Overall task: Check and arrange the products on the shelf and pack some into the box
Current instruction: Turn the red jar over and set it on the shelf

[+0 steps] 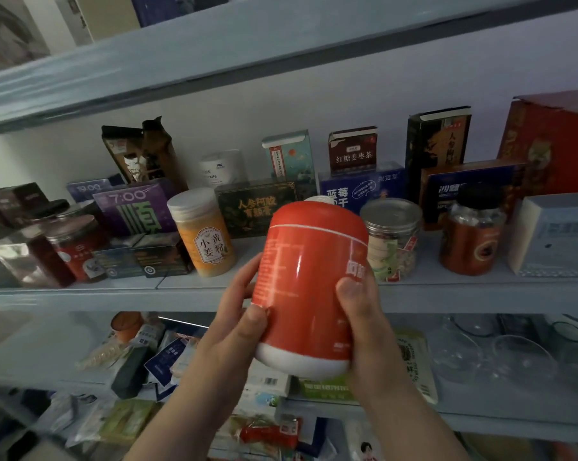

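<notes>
A large red canister with a white base and white print is held up in front of the middle shelf, tilted slightly. My left hand grips its lower left side, thumb across the front. My right hand grips its right side, thumb on the label. Behind it on the shelf stand a yellow ginger-powder jar, a clear jar with a foil lid and a dark-capped orange jar.
Boxes line the shelf's back: a purple box, a dark green box, a blue box, a big red box. A white box sits at right. The lower shelf holds loose packets and glass bowls.
</notes>
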